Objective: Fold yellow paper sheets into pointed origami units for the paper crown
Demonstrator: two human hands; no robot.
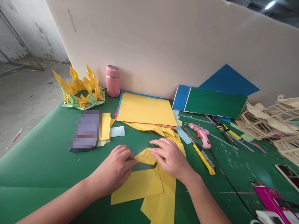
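Between my two hands is a small folded piece of yellow paper [146, 156], its top coming to a low peak. My left hand [120, 166] pinches its left corner between thumb and fingers. At its right end, my right hand [170, 157] grips the edge with thumb and index finger, the other fingers stretched over it. Just below lie flat yellow paper strips [137, 186], overlapping one another on the green table. Beyond my hands rests a stack of yellow sheets [147, 109], with more folded yellow pieces [163, 130] along its near edge.
A yellow paper crown [81, 93] and a pink flask [113, 81] stand at the back left, near a blurred phone [86, 130]. To the right lie a yellow cutter knife [203, 157], a pink glue gun [201, 133] with its cord, and wooden frames [263, 118].
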